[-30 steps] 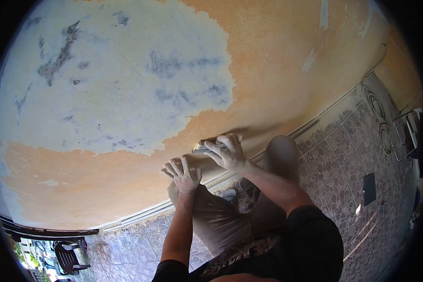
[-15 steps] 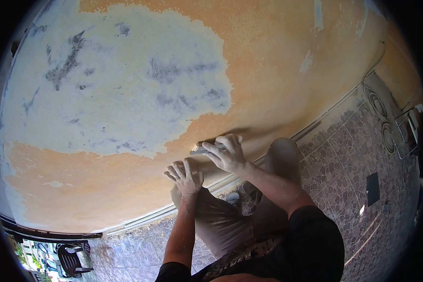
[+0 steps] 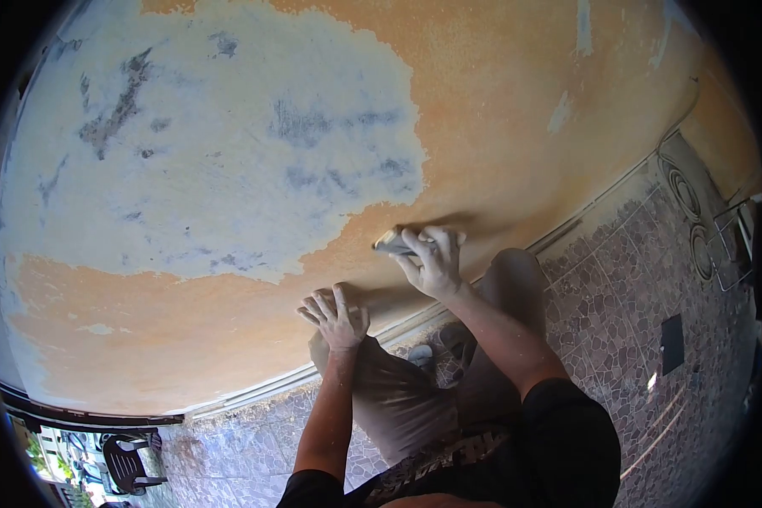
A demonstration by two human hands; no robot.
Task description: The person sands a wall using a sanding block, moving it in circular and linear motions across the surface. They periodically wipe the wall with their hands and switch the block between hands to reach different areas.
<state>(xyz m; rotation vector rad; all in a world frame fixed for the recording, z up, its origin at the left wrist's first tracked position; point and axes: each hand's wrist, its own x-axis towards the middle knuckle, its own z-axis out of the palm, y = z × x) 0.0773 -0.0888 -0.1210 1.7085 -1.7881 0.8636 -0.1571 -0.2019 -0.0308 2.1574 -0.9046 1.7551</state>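
Right hand (image 3: 436, 261) grips a sanding block (image 3: 392, 243) against the wall (image 3: 499, 110); left hand (image 3: 337, 317) presses spread flat.

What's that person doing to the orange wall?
A person crouches on the patterned floor, close to the wall. The right hand presses a small sanding block against the orange paint, just below a big patch where the paint is gone and pale plaster shows. The left hand lies flat on the wall lower down.

A patterned stone-tile floor (image 3: 618, 296) carries coiled cable (image 3: 681, 199) and a dark plastic chair (image 3: 127, 464).
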